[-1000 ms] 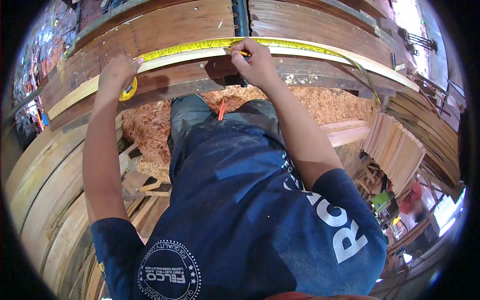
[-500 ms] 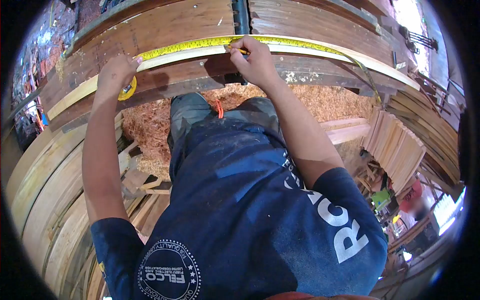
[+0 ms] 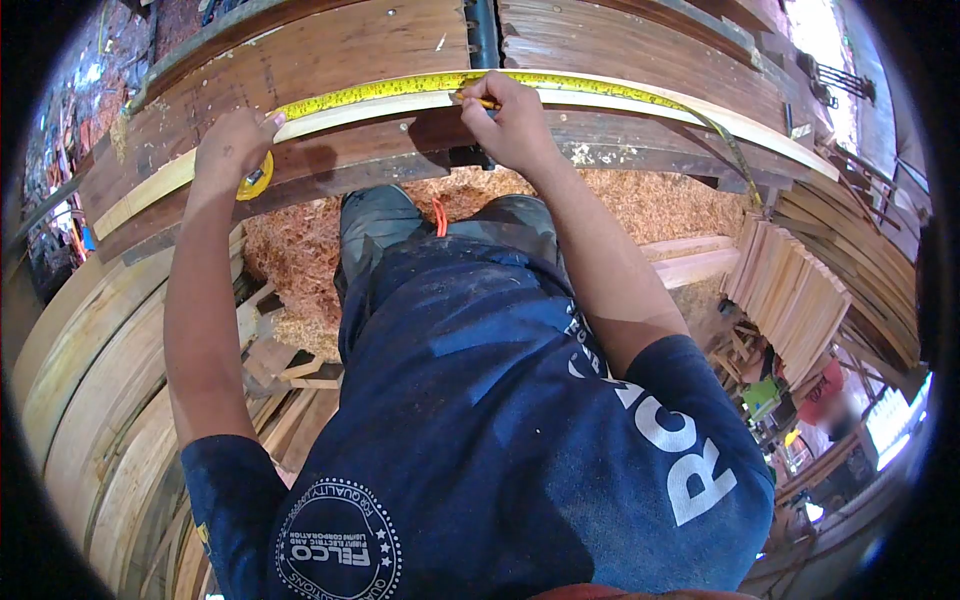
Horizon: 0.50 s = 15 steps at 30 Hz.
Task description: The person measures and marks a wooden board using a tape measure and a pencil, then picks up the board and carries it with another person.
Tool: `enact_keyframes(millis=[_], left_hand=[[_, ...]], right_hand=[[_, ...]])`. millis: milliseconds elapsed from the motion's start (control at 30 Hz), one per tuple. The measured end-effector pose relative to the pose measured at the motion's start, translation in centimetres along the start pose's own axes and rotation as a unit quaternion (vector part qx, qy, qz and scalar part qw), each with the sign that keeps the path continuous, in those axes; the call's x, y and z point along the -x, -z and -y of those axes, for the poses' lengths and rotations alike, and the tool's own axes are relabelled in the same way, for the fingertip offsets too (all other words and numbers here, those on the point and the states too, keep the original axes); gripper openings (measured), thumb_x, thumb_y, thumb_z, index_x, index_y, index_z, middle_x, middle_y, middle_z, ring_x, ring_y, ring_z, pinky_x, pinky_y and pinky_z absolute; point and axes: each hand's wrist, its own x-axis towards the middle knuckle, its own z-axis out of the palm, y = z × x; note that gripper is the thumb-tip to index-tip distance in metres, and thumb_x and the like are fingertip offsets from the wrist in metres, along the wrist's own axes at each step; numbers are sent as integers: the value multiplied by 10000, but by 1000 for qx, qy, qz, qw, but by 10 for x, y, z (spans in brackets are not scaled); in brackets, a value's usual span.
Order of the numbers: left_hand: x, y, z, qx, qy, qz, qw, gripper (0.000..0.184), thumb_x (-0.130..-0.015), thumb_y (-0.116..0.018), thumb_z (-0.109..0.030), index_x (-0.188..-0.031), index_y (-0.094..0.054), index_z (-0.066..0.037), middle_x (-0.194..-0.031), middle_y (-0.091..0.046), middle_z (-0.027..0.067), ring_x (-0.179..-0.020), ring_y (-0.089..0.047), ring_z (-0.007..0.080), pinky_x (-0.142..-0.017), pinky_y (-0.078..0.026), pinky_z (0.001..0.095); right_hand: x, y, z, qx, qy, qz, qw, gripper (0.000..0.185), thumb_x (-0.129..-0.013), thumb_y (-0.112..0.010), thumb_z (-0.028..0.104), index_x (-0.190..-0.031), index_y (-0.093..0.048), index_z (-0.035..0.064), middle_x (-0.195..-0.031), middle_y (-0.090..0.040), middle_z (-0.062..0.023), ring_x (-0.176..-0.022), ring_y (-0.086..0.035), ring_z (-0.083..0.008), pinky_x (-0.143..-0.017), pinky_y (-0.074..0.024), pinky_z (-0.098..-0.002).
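Observation:
A yellow tape measure (image 3: 360, 94) stretches along a long, pale wooden strip (image 3: 345, 119) on the workbench. My left hand (image 3: 232, 147) is closed on the tape at its left part, the round yellow case (image 3: 257, 178) showing beneath the wrist. Near the middle of the strip, my right hand (image 3: 508, 118) grips a pencil (image 3: 487, 103), its tip at the tape's lower edge. To the right, the blade curves off the strip and hangs down past the bench edge.
The brown plank workbench (image 3: 330, 48) has a dark gap across it. Wood shavings (image 3: 640, 200) cover the floor below. Stacked boards (image 3: 110, 400) stand at the left, and a bundle of cut slats (image 3: 785, 290) at the right. A person in red (image 3: 822, 392) is at the far right.

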Motion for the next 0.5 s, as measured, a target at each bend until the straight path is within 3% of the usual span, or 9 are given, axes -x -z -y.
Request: enact_keyframes(millis=[133,233,333,500], left_hand=[[0,0,0,0,-1,0,1000,546,-999,-476,-496,-987,-742,-21,-1023,-701,250,-1004,-661,424,-898,-498,517],[-5,-5,4,0,-4,1,1000,545,-996,-480,-498,-991,-743,-21,-1028,-699,252,-1007,-660,424,-899,-500,517],[-5,-5,4,3,-5,2,1000,548,-994,-481,-501,-994,-742,-20,-1032,-698,252,-1013,-658,425,-903,-500,517],[0,2,0,-4,2,12,1000,546,-995,-480,-505,-998,-745,-28,-1041,-699,249,-1022,-657,425,-912,-499,518]], right_hand=[[0,0,3,4,4,-5,1000,165,-862,-667,164,-878,-643,1,-848,-688,-191,-812,-685,-345,-746,-539,-414],[0,0,1,29,-2,7,1000,170,-886,-659,160,-928,-648,-5,-904,-724,-152,-831,-700,-246,-745,-541,-345],[0,-2,-1,-10,-9,1,1000,158,-854,-671,157,-868,-642,3,-837,-688,-184,-810,-684,-341,-747,-540,-410],[1,6,12,-10,-39,23,999,157,-849,-671,157,-869,-647,3,-861,-703,-181,-824,-693,-313,-763,-541,-386]])
